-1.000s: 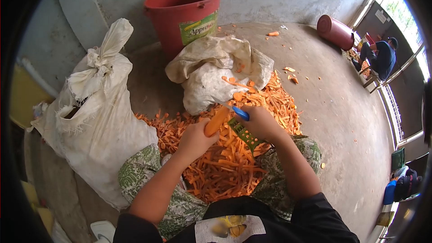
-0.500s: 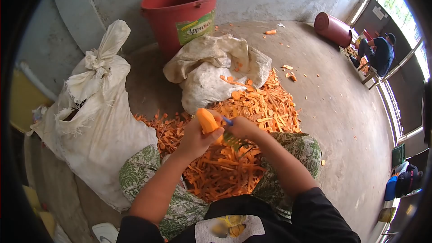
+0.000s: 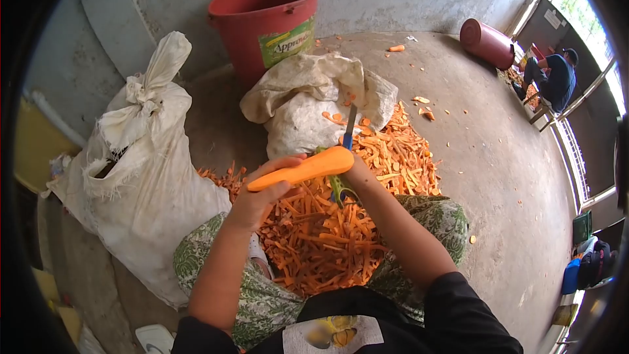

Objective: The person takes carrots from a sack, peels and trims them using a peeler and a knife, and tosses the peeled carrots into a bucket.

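A long carrot [image 3: 301,172] with a smooth, bright orange surface lies slantwise in front of the person, above a heap of peelings [image 3: 327,242]; judging by its bare skin, the step in hand is peeling or trimming, at a point of turning or checking. The left hand [image 3: 257,189] has its thumb and fingers clamped on the narrower end. The right hand [image 3: 356,174] is behind the thick end; its fingertips are hidden, but a blue-handled knife [image 3: 350,130] pointing up and away and a green peeler [image 3: 339,188] hanging below suggest that it is closed around both tools. Any further stroke would call for a firm left grip and that blade kept clear of the fingers. The peelings cover the concrete floor [image 3: 504,177] between the patterned trouser legs [image 3: 203,249], up to a crumpled white sack [image 3: 295,128]. A tied white sack [image 3: 151,203] stands to the left, and a red bucket [image 3: 239,36] by the grey wall [image 3: 393,0]. Well off to the right, another person [image 3: 560,85] sits near a red barrel [image 3: 485,42] lying on its side
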The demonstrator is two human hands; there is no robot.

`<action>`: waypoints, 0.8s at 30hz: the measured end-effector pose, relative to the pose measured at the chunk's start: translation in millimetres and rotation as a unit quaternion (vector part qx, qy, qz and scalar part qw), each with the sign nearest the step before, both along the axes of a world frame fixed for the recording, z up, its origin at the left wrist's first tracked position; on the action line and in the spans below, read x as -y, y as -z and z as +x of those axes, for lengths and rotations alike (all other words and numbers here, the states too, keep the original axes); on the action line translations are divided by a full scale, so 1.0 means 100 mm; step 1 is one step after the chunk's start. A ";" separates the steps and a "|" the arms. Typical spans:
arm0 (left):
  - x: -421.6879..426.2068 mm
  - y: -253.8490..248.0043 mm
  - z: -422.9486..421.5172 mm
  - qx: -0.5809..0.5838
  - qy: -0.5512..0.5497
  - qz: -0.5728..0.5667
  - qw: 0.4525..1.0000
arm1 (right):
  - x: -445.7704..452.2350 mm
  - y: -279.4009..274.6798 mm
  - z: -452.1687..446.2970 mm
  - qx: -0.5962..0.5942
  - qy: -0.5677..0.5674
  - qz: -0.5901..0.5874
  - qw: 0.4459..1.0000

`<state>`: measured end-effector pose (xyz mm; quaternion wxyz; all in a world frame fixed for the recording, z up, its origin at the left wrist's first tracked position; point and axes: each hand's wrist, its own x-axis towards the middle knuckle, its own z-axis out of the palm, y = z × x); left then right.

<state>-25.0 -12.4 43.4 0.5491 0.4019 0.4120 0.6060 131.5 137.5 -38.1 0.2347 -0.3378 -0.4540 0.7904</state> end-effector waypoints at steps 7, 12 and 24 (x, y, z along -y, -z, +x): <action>0.01 -0.05 -0.14 -0.148 0.075 -0.150 0.975 | -0.14 0.06 0.00 0.065 0.087 0.053 0.993; -0.17 0.22 0.11 -0.286 0.088 -0.185 0.936 | 0.19 -0.51 -0.03 0.229 -0.009 0.220 0.948; -0.31 0.27 0.06 -0.378 -0.166 -0.067 0.908 | 0.34 -0.71 0.14 0.383 -0.133 0.509 0.759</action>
